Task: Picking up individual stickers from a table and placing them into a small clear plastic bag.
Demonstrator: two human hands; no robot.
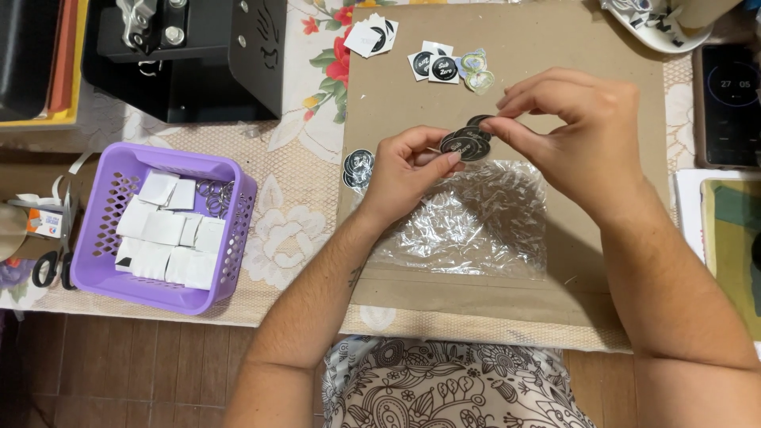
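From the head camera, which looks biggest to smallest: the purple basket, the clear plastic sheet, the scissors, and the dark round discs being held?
1. purple basket and clear plastic sheet: similar spread, too close to rank.
2. scissors.
3. dark round discs, pinched between left hand and right hand.

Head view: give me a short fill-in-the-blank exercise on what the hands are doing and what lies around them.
1. Both hands, left hand and right hand, hold a fanned bunch of round black discs above a sheet of clear ____.
2. The white paper squares lie in a ____ plastic basket.
3. The scissors lie to the ____ of that basket.
4. The work surface under the hands is a sheet of brown ____.

Missing words: plastic film; purple; left; cardboard
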